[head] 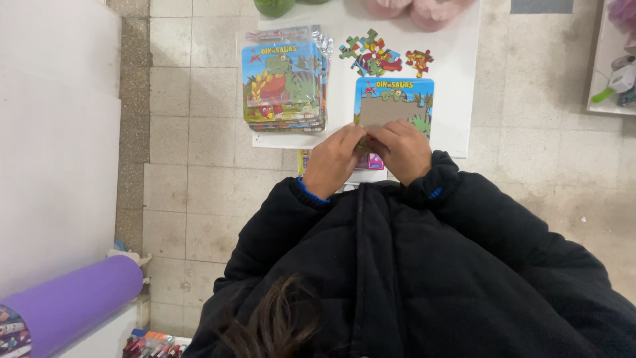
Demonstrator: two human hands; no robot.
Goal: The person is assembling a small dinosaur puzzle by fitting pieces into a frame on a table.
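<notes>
A blue dinosaur puzzle board (393,99) lies on a white table (457,53), its middle bare and brown. My left hand (334,159) and my right hand (401,150) meet at the board's near edge, fingers pinched together over its lower left corner. What they pinch is hidden by the fingers. Loose colourful puzzle pieces (371,53) lie in a cluster just beyond the board, with a smaller cluster (420,61) to their right. A stack of wrapped dinosaur puzzles (283,83) sits to the left of the board.
Pink fluffy slippers (417,10) and a green object (274,6) sit at the table's far edge. A purple roll (73,298) lies at lower left beside a white wall. A shelf with toys (619,73) stands at right. Tiled floor surrounds the table.
</notes>
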